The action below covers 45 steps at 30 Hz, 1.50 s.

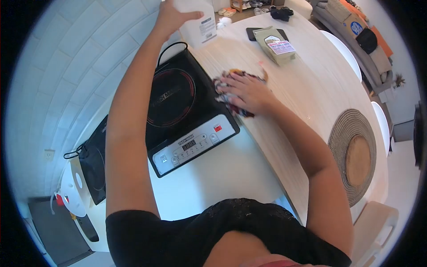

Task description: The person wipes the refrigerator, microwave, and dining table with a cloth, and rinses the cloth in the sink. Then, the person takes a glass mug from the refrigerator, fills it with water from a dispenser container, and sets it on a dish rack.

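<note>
At the top, my left hand (174, 18) has its thumb stretched over a white box (199, 24) with a printed label, holding it at the back of the counter. My right hand (247, 94) lies spread on a crumpled multicoloured cloth (235, 109), pressing it on the wooden table beside the right edge of a black induction cooker (171, 95). The cooker's silver control panel (193, 144) faces me. My left forearm crosses over the cooker's left side.
A green pouch (273, 44) lies on a dark flat object at the back of the wooden table (302, 98). A round woven placemat (336, 138) with a wooden disc (359, 160) is at the right. Another black cooktop (93, 164) stands left, near a cable. White chairs line the table's far side.
</note>
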{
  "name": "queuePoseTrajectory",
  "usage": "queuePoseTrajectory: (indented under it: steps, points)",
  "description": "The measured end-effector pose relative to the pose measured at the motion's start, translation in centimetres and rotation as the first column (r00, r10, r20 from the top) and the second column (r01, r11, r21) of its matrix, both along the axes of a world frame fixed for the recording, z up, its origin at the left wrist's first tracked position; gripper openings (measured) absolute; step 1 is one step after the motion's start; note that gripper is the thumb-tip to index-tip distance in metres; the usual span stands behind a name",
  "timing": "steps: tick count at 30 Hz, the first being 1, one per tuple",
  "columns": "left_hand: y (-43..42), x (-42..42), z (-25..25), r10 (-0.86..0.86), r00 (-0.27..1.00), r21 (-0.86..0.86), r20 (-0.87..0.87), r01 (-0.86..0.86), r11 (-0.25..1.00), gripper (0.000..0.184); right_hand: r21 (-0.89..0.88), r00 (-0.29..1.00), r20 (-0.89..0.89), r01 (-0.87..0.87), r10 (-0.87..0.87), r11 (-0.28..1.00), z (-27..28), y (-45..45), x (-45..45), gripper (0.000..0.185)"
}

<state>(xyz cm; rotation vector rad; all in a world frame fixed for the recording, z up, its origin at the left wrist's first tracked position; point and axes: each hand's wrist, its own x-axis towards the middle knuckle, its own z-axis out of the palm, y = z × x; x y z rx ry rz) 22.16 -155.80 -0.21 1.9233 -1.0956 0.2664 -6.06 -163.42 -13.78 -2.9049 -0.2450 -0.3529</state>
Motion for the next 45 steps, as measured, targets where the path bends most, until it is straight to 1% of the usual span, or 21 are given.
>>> queuePoseTrajectory:
  steps: [1,2,4,8,9,11,13,15,17,18,23,25,28,29,33,35,37,40,42,43,45]
  points:
    - [-0.4,0.7,-1.1,0.104,0.973,0.066,0.206,-0.120,0.991,0.099,0.008,1.000,-0.011,0.022,-0.022,1.000,0.5,0.5,-2.1,0.042]
    - [-0.5,0.3,-1.3,0.101,0.972,0.066,0.210,-0.117,0.991,0.099,0.016,0.999,-0.020,0.043,-0.043,0.999,0.8,0.9,-3.9,0.041]
    - [-0.5,-0.5,-1.6,-0.030,0.999,0.116,0.015,0.028,0.993,0.098,0.028,0.997,-0.039,0.073,-0.072,0.997,0.9,1.5,-6.6,0.041]
    - [-0.6,-1.1,-1.3,0.007,0.997,0.153,0.075,-0.019,0.988,0.100,0.081,0.992,0.000,0.127,-0.127,0.989,1.1,2.3,-8.2,0.037]
    - [-0.3,-1.1,-0.9,-0.053,0.999,0.096,0.006,0.052,0.994,0.095,0.082,0.991,0.000,0.132,-0.132,0.988,1.1,2.3,-8.1,0.037]
    - [0.8,-2.4,0.8,-0.113,0.992,0.026,-0.063,0.115,0.993,0.089,0.236,0.957,-0.078,0.290,-0.279,0.928,1.3,2.0,-7.1,0.036]
    - [2.5,-4.4,3.2,-0.040,0.999,-0.059,-0.007,0.039,0.997,0.097,0.561,0.848,0.033,0.423,-0.530,0.712,3.1,1.4,-4.9,0.038]
    - [4.5,-6.3,5.9,-0.086,0.995,-0.090,-0.049,0.081,0.993,0.096,0.594,0.747,0.213,0.412,-0.629,0.691,5.1,0.4,-0.6,0.034]
    - [6.6,-8.2,8.2,-0.215,0.962,-0.167,-0.169,0.187,0.968,0.088,0.560,0.744,0.268,0.397,-0.612,0.727,7.1,-0.4,4.5,0.030]
    - [7.4,-8.7,8.9,-0.211,0.964,-0.172,-0.161,0.183,0.968,0.088,0.476,0.716,0.442,0.324,-0.541,0.817,6.8,-1.2,7.6,0.029]
    - [11.3,-10.3,10.6,-0.303,0.950,-0.277,-0.068,0.274,0.921,0.077,0.410,0.779,0.435,0.276,-0.452,0.869,5.9,-1.6,17.6,0.027]
    - [13.0,-8.1,9.7,-0.231,0.972,-0.216,-0.043,0.217,0.952,0.077,0.286,0.863,-0.044,0.493,-0.503,0.822,4.8,-1.4,19.7,0.024]
    - [14.9,-6.6,8.4,-0.118,0.992,-0.151,-0.033,0.112,0.982,0.074,0.133,0.918,0.041,0.387,-0.395,0.912,-0.7,-3.1,22.9,0.026]
    - [15.2,-6.5,7.9,-0.082,0.995,-0.141,-0.048,0.075,0.987,0.070,0.196,0.946,0.023,0.313,-0.323,0.929,-0.4,-3.2,23.3,0.030]
    - [15.0,-6.0,6.5,-0.121,0.978,-0.162,-0.169,0.093,0.982,0.079,0.126,0.971,-0.117,0.225,-0.210,0.966,-1.4,-4.4,21.1,0.034]
    - [14.0,-7.5,6.6,-0.191,0.977,-0.262,-0.098,0.160,0.952,0.076,0.201,0.985,-0.129,0.143,-0.118,0.969,-1.3,-3.8,17.6,0.034]
    - [13.8,-8.4,6.4,-0.183,0.973,-0.263,-0.142,0.141,0.954,0.076,0.248,0.977,-0.205,0.109,-0.058,0.963,-1.2,-3.0,13.6,0.035]
    - [13.3,-9.2,6.8,-0.194,0.966,-0.249,-0.169,0.149,0.957,0.078,0.103,0.989,-0.144,0.050,-0.035,0.993,0.5,-1.5,6.5,0.038]
    - [12.9,-9.3,6.8,-0.227,0.956,-0.218,-0.184,0.185,0.958,0.079,0.294,0.981,-0.134,-0.094,0.138,0.951,0.0,-1.3,2.5,0.039]
    - [12.6,-9.0,6.8,-0.197,0.956,-0.212,-0.218,0.151,0.966,0.080,0.550,0.961,-0.035,-0.211,0.274,0.808,-0.1,-0.9,0.4,0.038]
    - [11.7,-9.2,6.5,-0.177,0.950,-0.203,-0.259,0.126,0.971,0.081,0.491,0.970,-0.093,-0.150,0.222,0.858,0.9,0.5,-4.7,0.037]
